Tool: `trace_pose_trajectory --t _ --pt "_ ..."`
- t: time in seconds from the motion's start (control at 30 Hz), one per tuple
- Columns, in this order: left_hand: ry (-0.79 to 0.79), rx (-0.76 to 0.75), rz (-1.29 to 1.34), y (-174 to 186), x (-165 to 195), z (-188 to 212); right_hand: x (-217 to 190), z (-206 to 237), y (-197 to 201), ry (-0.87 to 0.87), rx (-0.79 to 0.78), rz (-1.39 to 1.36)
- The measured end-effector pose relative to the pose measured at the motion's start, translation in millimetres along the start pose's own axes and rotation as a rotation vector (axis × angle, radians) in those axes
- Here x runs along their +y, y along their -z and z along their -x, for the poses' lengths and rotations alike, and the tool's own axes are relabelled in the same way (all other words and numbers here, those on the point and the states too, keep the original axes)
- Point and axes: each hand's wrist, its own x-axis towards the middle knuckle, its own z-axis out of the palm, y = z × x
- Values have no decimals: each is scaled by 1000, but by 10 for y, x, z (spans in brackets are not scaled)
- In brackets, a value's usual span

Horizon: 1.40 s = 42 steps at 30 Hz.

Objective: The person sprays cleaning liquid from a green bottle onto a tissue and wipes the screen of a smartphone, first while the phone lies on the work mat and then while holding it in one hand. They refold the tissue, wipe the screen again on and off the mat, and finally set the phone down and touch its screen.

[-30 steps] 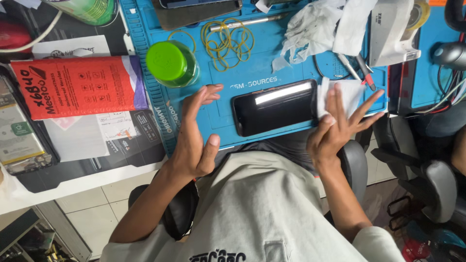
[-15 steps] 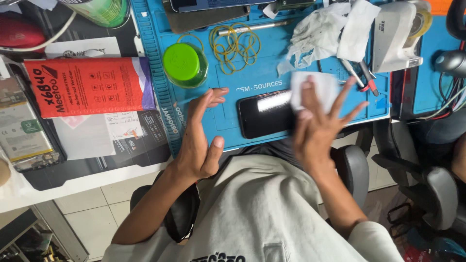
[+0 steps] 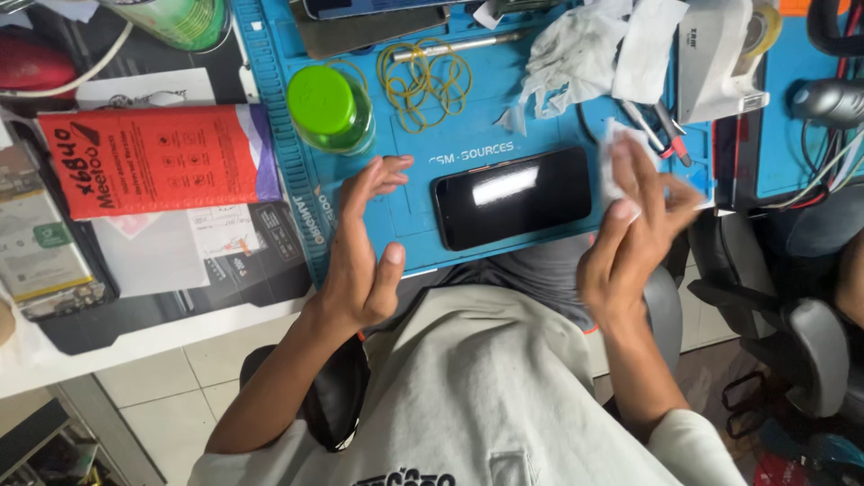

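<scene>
Beside the glossy black phone (image 3: 513, 196), the right hand (image 3: 630, 238) presses a white wipe (image 3: 616, 153).

The left hand (image 3: 360, 247) hangs open with fingers spread, fingertips just above the blue work mat (image 3: 540, 117), holding nothing. Just right of it a dark phone (image 3: 513, 196) lies screen up on the mat. Beyond its fingertips stands a jar with a green lid (image 3: 328, 108), and yellow rubber bands (image 3: 423, 76) lie farther right. The right hand (image 3: 630, 238) presses a white wipe (image 3: 616, 162) just beside the phone's right end, crumpled white tissue (image 3: 585, 49) beyond it
</scene>
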Motion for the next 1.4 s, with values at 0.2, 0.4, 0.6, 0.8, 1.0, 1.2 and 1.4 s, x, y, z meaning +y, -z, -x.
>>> trace_pose_trajectory --t 0.2,0.4,0.6,0.8,1.0,1.2,1.4 --pt "12 -42 -133 -24 80 -24 -541 186 -297 -226 -187 -830" --pt "111 -39 -264 -134 39 -101 -675 243 -378 -419 -172 -865" --pt "157 -7 -204 -105 -11 -114 -574 374 -200 120 -10 -84" --pt "77 -3 -126 -135 -9 -184 -484 393 -298 274 -101 4" --pt "68 100 -236 -166 3 -258 -554 447 -402 316 -171 -54" --pt "113 108 -250 -183 12 -289 -539 325 -431 513 -233 242" --pt "69 149 -270 -143 53 -240 -501 233 -644 566 -460 260"
